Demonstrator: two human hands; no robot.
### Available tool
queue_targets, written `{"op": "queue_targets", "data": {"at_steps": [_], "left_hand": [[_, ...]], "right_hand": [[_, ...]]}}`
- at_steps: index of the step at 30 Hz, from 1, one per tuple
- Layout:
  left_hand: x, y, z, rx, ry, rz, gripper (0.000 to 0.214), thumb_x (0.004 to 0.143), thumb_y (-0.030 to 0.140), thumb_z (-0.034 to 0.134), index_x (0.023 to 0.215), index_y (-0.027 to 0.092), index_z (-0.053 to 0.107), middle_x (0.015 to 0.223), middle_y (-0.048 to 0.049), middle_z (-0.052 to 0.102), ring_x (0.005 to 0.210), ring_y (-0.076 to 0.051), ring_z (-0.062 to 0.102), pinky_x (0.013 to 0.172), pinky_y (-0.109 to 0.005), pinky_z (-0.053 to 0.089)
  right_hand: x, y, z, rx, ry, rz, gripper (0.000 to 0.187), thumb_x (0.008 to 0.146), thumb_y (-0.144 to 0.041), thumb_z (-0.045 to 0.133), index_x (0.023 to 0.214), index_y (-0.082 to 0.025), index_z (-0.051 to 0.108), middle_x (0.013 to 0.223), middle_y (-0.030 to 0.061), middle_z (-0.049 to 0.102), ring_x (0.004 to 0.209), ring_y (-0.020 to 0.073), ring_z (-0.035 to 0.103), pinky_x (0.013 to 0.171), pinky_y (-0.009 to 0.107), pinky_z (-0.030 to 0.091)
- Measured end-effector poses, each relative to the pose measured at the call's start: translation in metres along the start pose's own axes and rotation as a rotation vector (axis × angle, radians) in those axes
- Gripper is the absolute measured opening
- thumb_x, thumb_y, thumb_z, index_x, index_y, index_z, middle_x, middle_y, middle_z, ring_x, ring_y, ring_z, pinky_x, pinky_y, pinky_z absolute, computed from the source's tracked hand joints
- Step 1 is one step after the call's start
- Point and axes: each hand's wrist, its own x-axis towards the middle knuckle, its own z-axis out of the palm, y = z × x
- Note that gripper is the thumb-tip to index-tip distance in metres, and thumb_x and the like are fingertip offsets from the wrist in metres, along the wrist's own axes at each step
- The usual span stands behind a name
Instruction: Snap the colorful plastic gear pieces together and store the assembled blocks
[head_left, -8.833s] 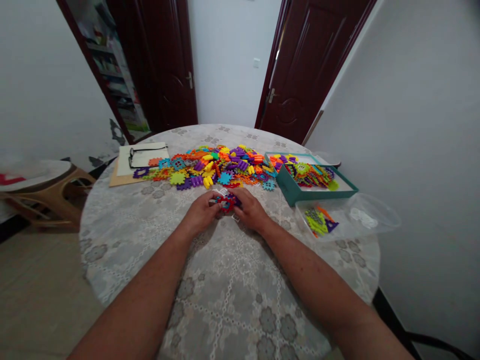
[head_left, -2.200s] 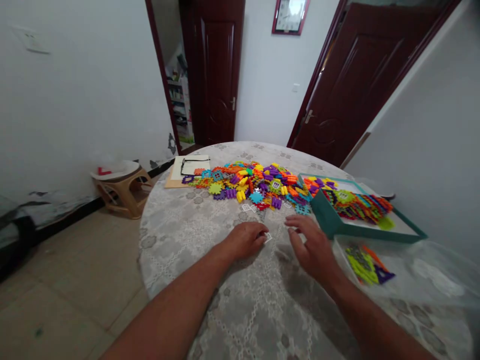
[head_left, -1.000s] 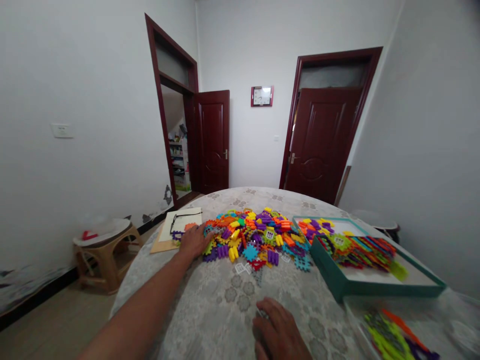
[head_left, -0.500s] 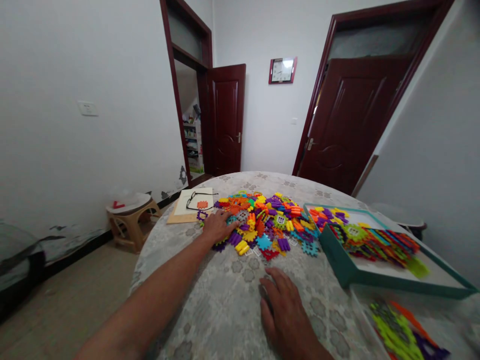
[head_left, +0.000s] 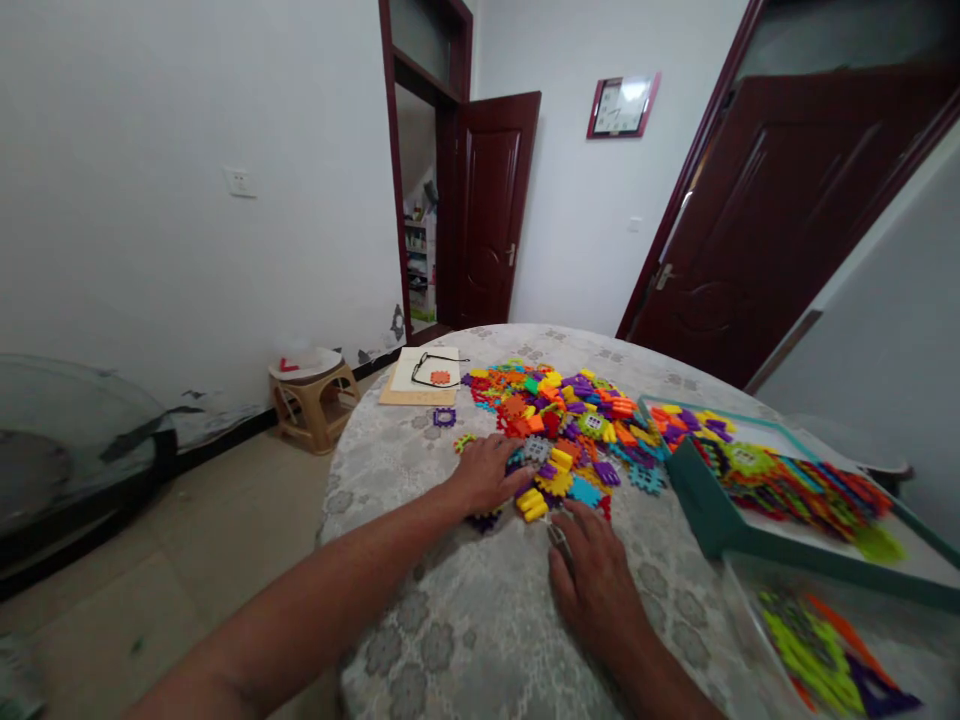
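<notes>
A heap of colourful plastic building pieces [head_left: 555, 484], with gear-edged squares and ribbed connectors, lies on the table. My left hand [head_left: 486, 476] rests on the near left side of the heap, fingers stretched over several pieces and thumb pointing right. A grey gear-edged piece [head_left: 537, 449] is just beyond its fingertips. At the front edge of the heap is my right hand [head_left: 598, 568], loosely curved with thumb and fingers apart. A pale window-like piece [head_left: 556, 535] lies by its fingertips. Yellow ribbed connectors [head_left: 532, 505] sit between the two hands.
On the right are a green-rimmed box [head_left: 697, 500] of sorted pieces and a clear plastic tub [head_left: 750, 610]. Eyeglasses [head_left: 420, 368] and an orange piece [head_left: 440, 378] lie on papers [head_left: 405, 397] at the back left. A purple frame piece [head_left: 444, 417] lies nearby. A stool [head_left: 319, 400] stands beyond the table.
My view has turned left. My left hand has drawn back toward me along the heap, pulling pieces nearer. My right hand has come closer to the heap's front edge.
</notes>
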Motion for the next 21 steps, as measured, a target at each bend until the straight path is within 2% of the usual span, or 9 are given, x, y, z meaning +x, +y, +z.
{"op": "queue_targets", "data": {"at_steps": [4,6,8,10,13,15,18,21], "left_hand": [[-0.018,-0.006,-0.010,-0.195,0.017,0.190,0.050,0.104,0.049,0.054,0.146,0.024,0.055,0.143,-0.0106,0.065,0.133,-0.026,0.059,0.116,-0.043,0.046],[-0.021,-0.019,-0.017,-0.164,0.087,0.199,0.042,0.105,0.045,0.053,0.141,0.024,0.058,0.142,-0.0089,0.065,0.133,-0.023,0.059,0.118,-0.039,0.046],[-0.018,-0.039,-0.024,-0.003,0.199,0.091,0.039,0.103,0.045,0.056,0.136,0.025,0.062,0.144,-0.0084,0.063,0.138,-0.022,0.054,0.121,-0.038,0.042],[-0.011,-0.065,-0.031,0.057,0.249,-0.028,0.044,0.104,0.042,0.055,0.139,0.016,0.059,0.149,-0.0167,0.056,0.143,-0.028,0.048,0.124,-0.046,0.036],[0.004,-0.101,-0.035,0.122,0.255,-0.181,0.057,0.101,0.045,0.060,0.141,0.005,0.056,0.148,-0.0281,0.053,0.140,-0.038,0.046,0.119,-0.061,0.034],[0.011,-0.118,-0.033,0.151,0.218,-0.229,0.060,0.099,0.047,0.062,0.139,0.003,0.056,0.140,-0.0285,0.058,0.131,-0.039,0.050,0.112,-0.062,0.039],[0.018,-0.125,-0.025,0.177,0.158,-0.225,0.057,0.097,0.050,0.064,0.135,0.007,0.061,0.129,-0.0235,0.064,0.122,-0.036,0.055,0.109,-0.056,0.042],[0.021,-0.115,-0.017,0.176,0.113,-0.172,0.050,0.100,0.052,0.059,0.132,0.014,0.065,0.126,-0.0183,0.067,0.118,-0.032,0.058,0.107,-0.047,0.044]], "right_hand": [[-0.001,0.002,-0.004,-0.011,-0.015,0.005,0.036,0.096,-0.021,0.056,0.132,-0.020,0.060,0.142,0.0174,0.058,0.135,0.0358,0.053,0.112,0.060,0.048],[-0.001,0.001,-0.005,-0.009,-0.010,0.008,0.036,0.096,-0.021,0.057,0.131,-0.020,0.061,0.142,0.0174,0.058,0.135,0.0358,0.053,0.112,0.060,0.048],[-0.001,0.000,-0.006,-0.004,-0.007,0.014,0.036,0.095,-0.021,0.058,0.131,-0.021,0.061,0.143,0.0169,0.057,0.135,0.0356,0.053,0.112,0.060,0.048],[0.000,-0.002,-0.008,0.005,-0.012,0.021,0.039,0.095,-0.021,0.058,0.133,-0.022,0.060,0.143,0.0165,0.057,0.136,0.0355,0.053,0.113,0.060,0.047],[0.000,-0.006,-0.010,0.024,-0.037,0.027,0.041,0.094,-0.022,0.060,0.136,-0.023,0.060,0.144,0.0156,0.057,0.138,0.0355,0.052,0.114,0.060,0.046],[0.000,-0.008,-0.011,0.034,-0.048,0.035,0.041,0.094,-0.024,0.061,0.135,-0.023,0.061,0.144,0.0153,0.058,0.138,0.0355,0.052,0.115,0.060,0.046],[0.001,-0.008,-0.011,0.039,-0.052,0.043,0.041,0.094,-0.024,0.062,0.135,-0.023,0.061,0.144,0.0155,0.058,0.138,0.0356,0.052,0.115,0.059,0.045],[0.001,-0.008,-0.010,0.043,-0.048,0.047,0.041,0.095,-0.025,0.062,0.135,-0.022,0.061,0.144,0.0156,0.058,0.138,0.0352,0.052,0.115,0.059,0.045]]}}
